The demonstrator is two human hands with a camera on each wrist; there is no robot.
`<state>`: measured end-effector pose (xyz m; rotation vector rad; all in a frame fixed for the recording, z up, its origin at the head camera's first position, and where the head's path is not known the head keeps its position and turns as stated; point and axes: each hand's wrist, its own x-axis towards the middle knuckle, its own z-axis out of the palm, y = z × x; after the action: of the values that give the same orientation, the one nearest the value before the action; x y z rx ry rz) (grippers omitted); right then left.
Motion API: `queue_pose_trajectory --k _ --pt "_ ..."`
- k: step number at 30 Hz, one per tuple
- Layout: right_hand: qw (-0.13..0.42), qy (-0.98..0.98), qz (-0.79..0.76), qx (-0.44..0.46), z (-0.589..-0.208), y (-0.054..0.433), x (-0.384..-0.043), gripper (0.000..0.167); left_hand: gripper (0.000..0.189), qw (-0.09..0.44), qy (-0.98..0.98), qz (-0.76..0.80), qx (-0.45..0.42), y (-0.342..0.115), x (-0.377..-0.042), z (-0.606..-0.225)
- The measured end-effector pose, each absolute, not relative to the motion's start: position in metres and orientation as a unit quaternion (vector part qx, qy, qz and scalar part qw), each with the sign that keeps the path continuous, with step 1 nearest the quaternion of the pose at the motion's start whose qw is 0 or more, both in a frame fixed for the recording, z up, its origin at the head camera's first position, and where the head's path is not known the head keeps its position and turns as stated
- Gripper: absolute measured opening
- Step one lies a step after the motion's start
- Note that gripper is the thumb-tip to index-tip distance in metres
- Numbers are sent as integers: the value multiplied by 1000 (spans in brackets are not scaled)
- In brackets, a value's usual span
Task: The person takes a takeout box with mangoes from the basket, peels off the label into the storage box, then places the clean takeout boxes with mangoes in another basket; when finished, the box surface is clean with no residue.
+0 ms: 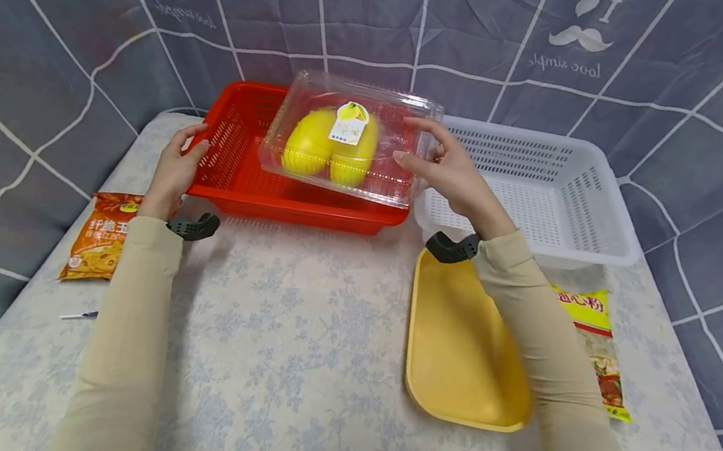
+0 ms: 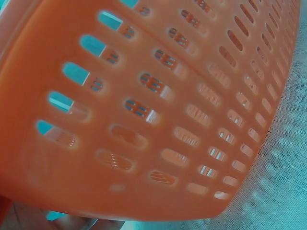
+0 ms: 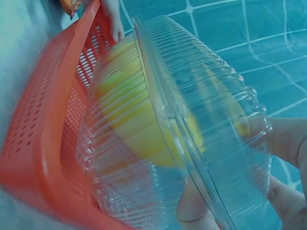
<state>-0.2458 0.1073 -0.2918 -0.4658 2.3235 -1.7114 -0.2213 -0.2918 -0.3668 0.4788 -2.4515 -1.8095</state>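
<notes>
My right hand (image 1: 460,178) grips the right end of a clear plastic clamshell box (image 1: 378,181), thumb on the near side and fingers over the lid. Inside it, yellow fruits (image 1: 309,144) lie toward the left, under a white label with a yellow picture. The box is tilted and overlaps the mouth of a red plastic basket (image 1: 293,211). At that basket's left end, my left hand (image 1: 175,170) holds the rim, thumb and fingers bent over it. The left wrist view is mostly filled by the slotted basket wall (image 2: 144,139), with only a bit of hand at the bottom edge.
A white slotted basket (image 1: 540,248) stands right of the red one. In front of it lies a yellow tray (image 1: 462,350), partly under my right forearm. A noodle-like packet (image 1: 603,363) is at right; an orange snack bag (image 1: 98,241) and a thin pen-like item (image 1: 80,314) are at left.
</notes>
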Motion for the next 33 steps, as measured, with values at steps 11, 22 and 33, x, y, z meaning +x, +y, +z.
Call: queue_pose_trajectory --k 11,22,33 --pt "103 787 -597 -121 -285 168 -190 56 49 31 -788 -596 150 -293 -223 -368" --pt "160 786 -577 -155 -308 182 -131 53 48 28 -785 -600 149 -295 -224 -369" --pt "219 772 -570 -176 -331 158 -112 47 49 28 -787 -599 146 -296 -225 -371"
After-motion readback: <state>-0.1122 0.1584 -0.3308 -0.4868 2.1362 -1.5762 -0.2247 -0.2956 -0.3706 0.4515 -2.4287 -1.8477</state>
